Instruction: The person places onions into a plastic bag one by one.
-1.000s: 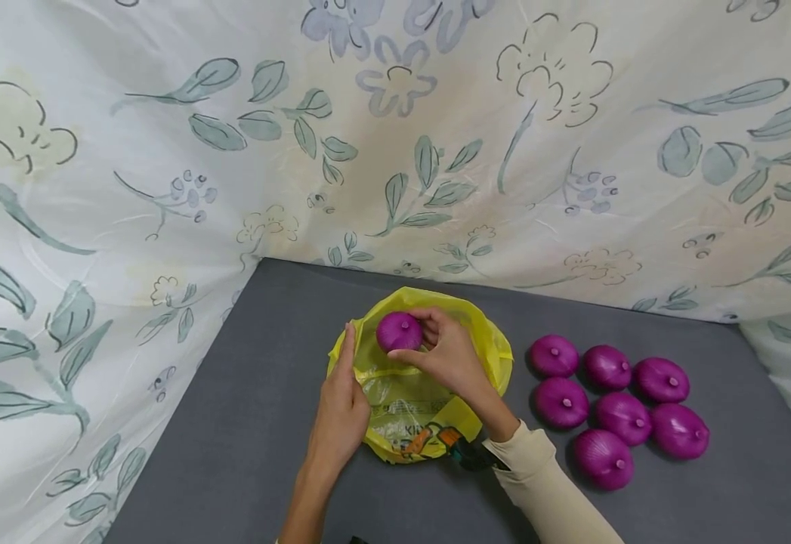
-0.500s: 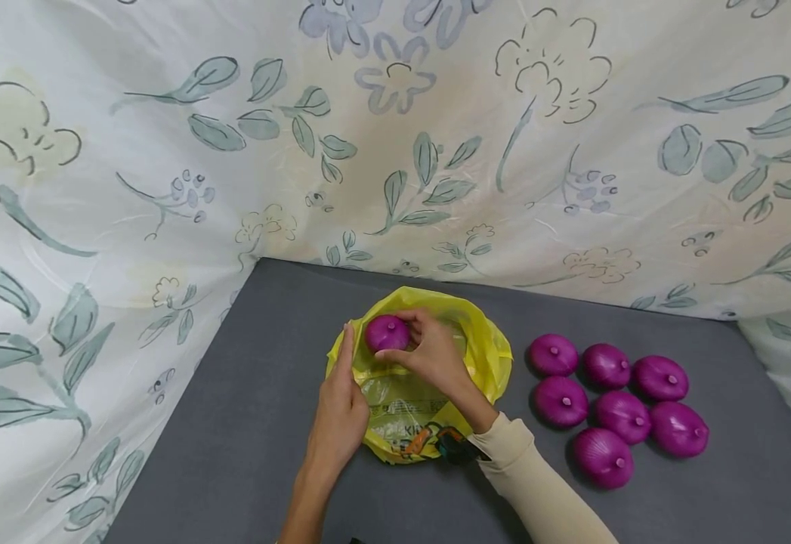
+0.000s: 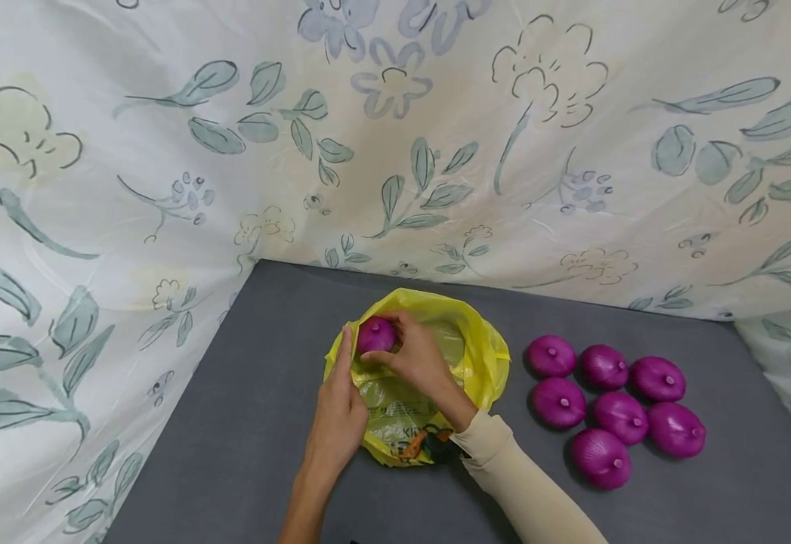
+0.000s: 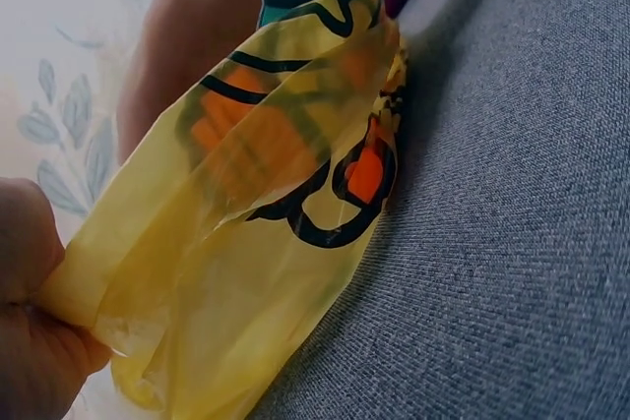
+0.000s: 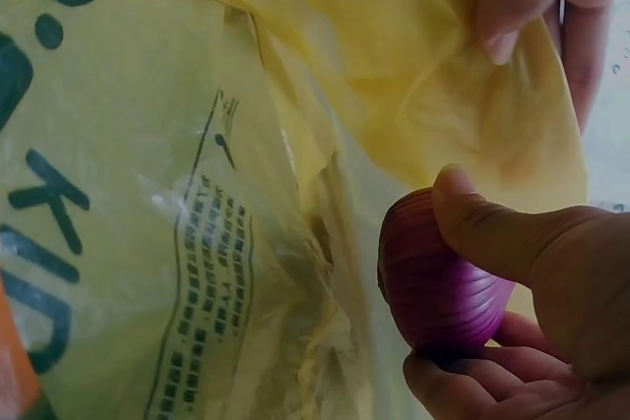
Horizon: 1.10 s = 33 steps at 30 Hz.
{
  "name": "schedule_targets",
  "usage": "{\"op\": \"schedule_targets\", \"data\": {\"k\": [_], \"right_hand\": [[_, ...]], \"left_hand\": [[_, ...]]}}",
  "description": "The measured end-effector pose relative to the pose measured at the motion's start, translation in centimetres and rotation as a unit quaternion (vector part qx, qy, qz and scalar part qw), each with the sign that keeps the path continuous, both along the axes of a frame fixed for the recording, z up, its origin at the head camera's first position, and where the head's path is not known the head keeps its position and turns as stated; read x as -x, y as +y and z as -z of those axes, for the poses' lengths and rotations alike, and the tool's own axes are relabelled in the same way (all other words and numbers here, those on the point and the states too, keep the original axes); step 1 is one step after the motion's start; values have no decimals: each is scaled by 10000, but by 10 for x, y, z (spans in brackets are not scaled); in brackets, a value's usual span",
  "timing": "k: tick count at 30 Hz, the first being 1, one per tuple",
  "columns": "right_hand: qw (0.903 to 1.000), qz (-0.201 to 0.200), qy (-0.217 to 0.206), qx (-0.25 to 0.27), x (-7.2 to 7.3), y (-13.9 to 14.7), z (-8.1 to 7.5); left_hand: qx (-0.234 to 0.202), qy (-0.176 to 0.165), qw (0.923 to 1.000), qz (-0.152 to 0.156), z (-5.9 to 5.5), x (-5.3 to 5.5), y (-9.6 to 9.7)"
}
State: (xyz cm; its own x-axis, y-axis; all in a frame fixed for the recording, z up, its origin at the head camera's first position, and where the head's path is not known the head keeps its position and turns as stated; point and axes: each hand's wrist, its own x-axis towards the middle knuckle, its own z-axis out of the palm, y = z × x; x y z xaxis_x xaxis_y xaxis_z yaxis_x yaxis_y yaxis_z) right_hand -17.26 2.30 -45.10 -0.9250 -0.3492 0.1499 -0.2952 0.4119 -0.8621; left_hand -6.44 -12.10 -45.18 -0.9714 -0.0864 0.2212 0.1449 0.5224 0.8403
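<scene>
A yellow plastic bag (image 3: 489, 355) with printed lettering stands on the dark surface, its mouth spread wide. My left hand (image 3: 339, 412) pinches the bag's left rim, thumb inside and fingers outside, as the right wrist view shows. Inside the mouth, close to that same rim, my right hand (image 3: 418, 363) grips a purple onion (image 3: 375, 335) between thumb and fingers. The right wrist view has this onion (image 5: 438, 272) beside the bag's inner wall. In the left wrist view the bag's printed side (image 4: 246, 194) hides most of the right hand.
Several more purple onions (image 3: 619, 417) lie grouped on the dark grey cloth (image 3: 232, 423) to the right of the bag. A floral curtain (image 3: 395, 151) rises behind and along the left side. A dark strap (image 3: 441, 446) sits at the right wrist.
The right hand has moved left with the onion, deeper into the bag's mouth and nearer the left rim. The left hand has kept its hold in place.
</scene>
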Motion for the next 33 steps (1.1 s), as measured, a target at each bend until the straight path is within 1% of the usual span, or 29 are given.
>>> {"op": "schedule_targets", "data": {"k": [4, 9, 14, 17, 22, 27, 30, 33], "right_hand": [[9999, -52, 50, -148, 1, -3, 6], [9984, -80, 176, -532, 0, -5, 13], [9969, -3, 299, -727, -1, -5, 14], [9965, 20, 327, -775, -2, -5, 13], [9960, 109, 285, -841, -4, -3, 9], [9944, 339, 351, -937, -7, 3, 1], [9948, 445, 376, -835, -10, 9, -6], [9960, 496, 452, -586, -14, 17, -15]], "left_hand": [[14, 1, 10000, 18, 1, 0, 2], [20, 75, 10000, 47, 2, -2, 2], [32, 218, 9998, 37, 3, -1, 1], [17, 225, 9997, 30, 3, -1, 0], [3, 167, 9998, 57, 4, -1, 0], [0, 103, 9999, 39, 4, -1, 0], [-38, 119, 9999, 28, 4, -1, 0], [-74, 176, 9998, 40, 5, -1, 0]]}}
